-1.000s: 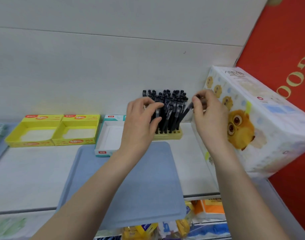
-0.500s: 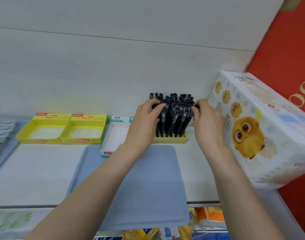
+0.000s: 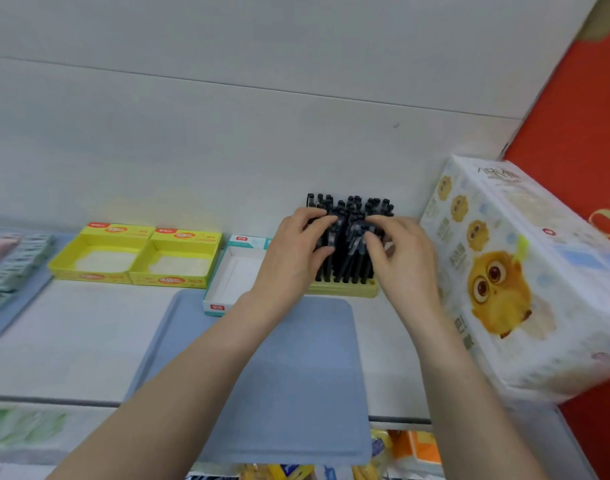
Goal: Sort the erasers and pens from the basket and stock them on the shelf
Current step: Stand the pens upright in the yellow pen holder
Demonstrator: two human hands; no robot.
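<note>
Black pens (image 3: 348, 216) stand up close together in a flat yellow holder (image 3: 345, 289) at the back of the shelf (image 3: 71, 341). The left hand (image 3: 296, 251) has its fingers bent round the pens on the left side. The right hand (image 3: 405, 261) pinches the pens on the right side with its fingers and thumb. The hands hide most of the pens, so only the tops and the bottoms show.

A blue tray (image 3: 289, 375) lies on the shelf under the arms. Two yellow boxes (image 3: 168, 280) sit side by side to the left. Each has red labels. On the front of the right one I can read "48" and "30". The other writing is too small to read.

A white box with a blue-green edge (image 3: 214, 299) sits between the yellow boxes and the holder. It has small red labels that are too blurry to read. The left arm hides part of it.

A big white pack (image 3: 504, 278) with yellow owl pictures leans at the right. The words on top are blurry. Behind it is a red wall (image 3: 573, 133) with gold round shapes, cut off at the edge.

At the far left, pink, green and blue things (image 3: 9, 258) are stacked on another blue tray (image 3: 5, 317). They are cut off and blurry, so I cannot tell what they are. Yellow and orange packs (image 3: 414, 445) peek out below the shelf.
</note>
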